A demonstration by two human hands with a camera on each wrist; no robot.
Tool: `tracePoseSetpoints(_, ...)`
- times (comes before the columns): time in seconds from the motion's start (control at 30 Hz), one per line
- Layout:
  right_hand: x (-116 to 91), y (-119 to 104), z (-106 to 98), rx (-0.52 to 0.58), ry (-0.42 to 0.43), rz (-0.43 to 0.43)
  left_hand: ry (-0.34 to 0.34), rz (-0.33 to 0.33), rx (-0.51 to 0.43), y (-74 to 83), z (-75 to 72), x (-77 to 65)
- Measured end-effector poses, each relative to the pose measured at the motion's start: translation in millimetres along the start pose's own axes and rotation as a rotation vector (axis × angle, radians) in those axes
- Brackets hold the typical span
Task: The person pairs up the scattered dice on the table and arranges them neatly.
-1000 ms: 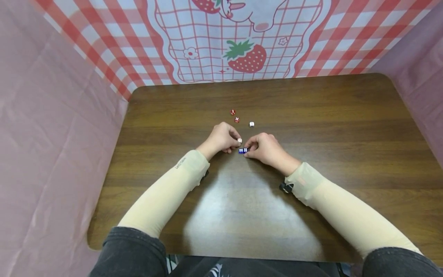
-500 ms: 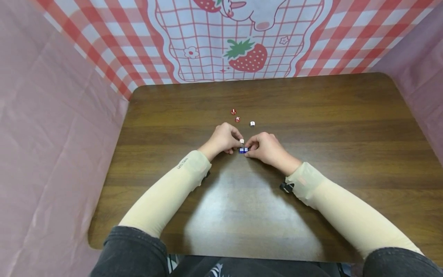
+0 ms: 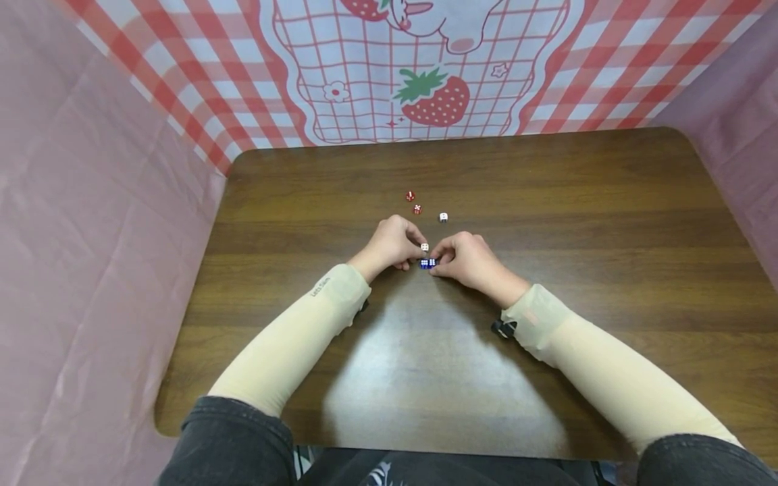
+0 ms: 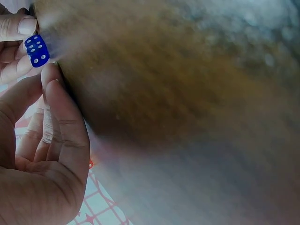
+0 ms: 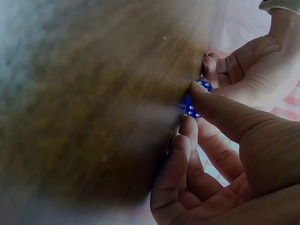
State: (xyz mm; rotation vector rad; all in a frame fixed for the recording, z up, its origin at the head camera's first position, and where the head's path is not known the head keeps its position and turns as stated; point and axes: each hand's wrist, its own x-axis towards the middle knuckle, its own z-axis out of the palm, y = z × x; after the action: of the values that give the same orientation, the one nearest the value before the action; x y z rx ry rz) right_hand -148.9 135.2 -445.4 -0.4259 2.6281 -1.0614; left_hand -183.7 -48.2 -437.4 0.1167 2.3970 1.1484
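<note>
Two blue dice [image 3: 424, 264] lie side by side on the wooden table between the hands. My right hand [image 3: 468, 260] pinches the right-hand one between thumb and fingers. That blue die [image 5: 191, 108] shows between the fingertips in the right wrist view, with the other blue die [image 5: 205, 86] partly covered by the thumb. Just beyond the blue pair, my left hand [image 3: 392, 243] pinches a white die [image 3: 424, 247] at its fingertips. In the left wrist view the left fingertips come close to a blue die [image 4: 37, 50], and the white die is hidden.
Past the hands, two red dice [image 3: 414, 202] and another white die [image 3: 444, 217] lie on the wooden table [image 3: 577, 223]. A checked strawberry cloth [image 3: 340, 67] hangs behind the table, and pink cloth [image 3: 109, 202] hangs at its sides.
Over the last second my left hand has shifted slightly right with the white die, nearer the right fingertips. The right hand and the blue dice have stayed put.
</note>
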Motion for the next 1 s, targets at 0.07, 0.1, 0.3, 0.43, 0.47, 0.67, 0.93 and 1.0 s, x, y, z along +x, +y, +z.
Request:
tracePoseSetpoints(0.07,0,1,-1,0.005,-0.006,0.003,0.000,0.001,0.006,0.3,0.0,-0.1)
tracePoseSetpoints(0.1,0,1,-2,0.007,-0.008,0.006,0.001,0.000,0.007,0.4,-0.1,-0.2)
tracePoseSetpoints(0.3,-2,4,-11,0.009,-0.021,0.020,-0.004,-0.010,0.010,1.3,-0.4,-0.6)
tracePoseSetpoints(0.43,-1,9,-21,0.023,-0.029,0.041,-0.008,-0.009,0.005,1.6,0.1,-0.3)
tracePoseSetpoints(0.47,0,11,-24,0.032,-0.025,0.047,-0.007,-0.008,0.003,1.6,0.2,-0.1)
tracePoseSetpoints(0.67,11,23,-43,0.143,0.022,0.085,-0.005,-0.005,-0.004,0.6,-0.2,0.3)
tracePoseSetpoints(0.93,33,33,-55,0.260,0.064,0.142,-0.007,-0.006,0.003,0.4,0.3,0.3)
tracePoseSetpoints(1.0,37,34,-56,0.242,0.066,0.159,-0.008,-0.007,0.006,1.0,0.7,0.4)
